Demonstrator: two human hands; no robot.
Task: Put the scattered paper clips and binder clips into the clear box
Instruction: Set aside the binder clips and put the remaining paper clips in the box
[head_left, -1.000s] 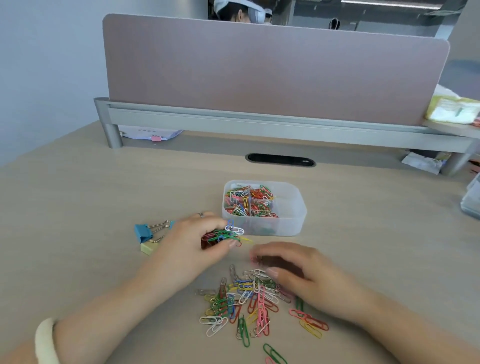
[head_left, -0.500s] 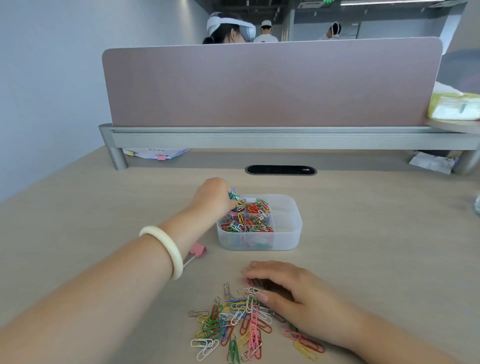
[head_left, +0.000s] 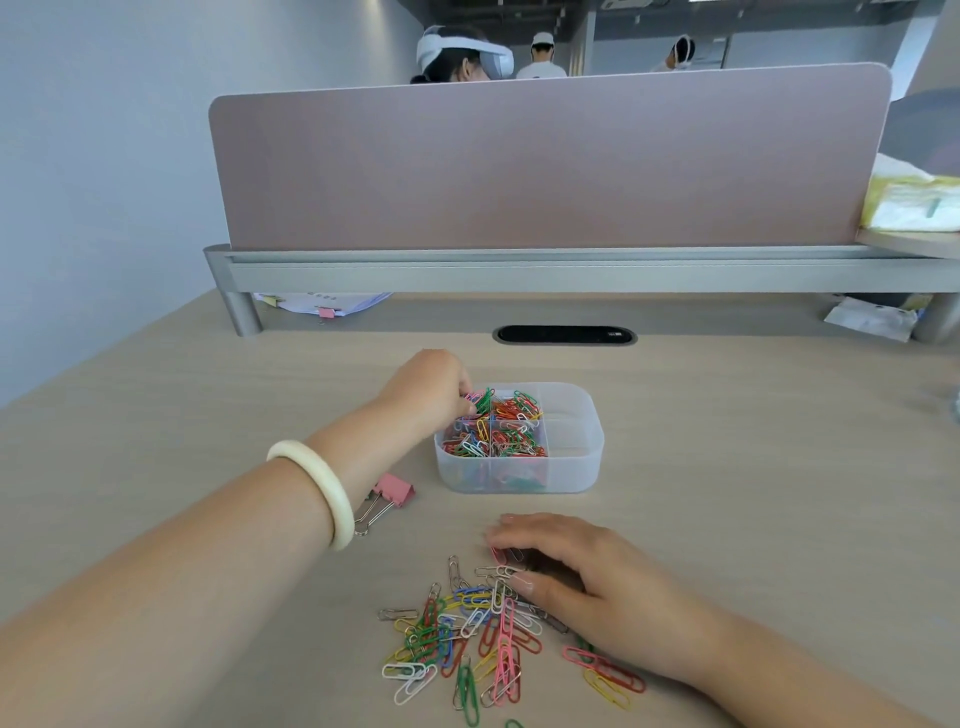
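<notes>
Pinching paper clips over the clear box: left hand.

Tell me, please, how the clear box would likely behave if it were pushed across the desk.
The clear box looks like thin plastic, so probably light; the paper clips filling its left compartments likely add some weight there. With its wide, low shape it seems unlikely to tip. On the smooth desk it would probably slide easily.
</notes>
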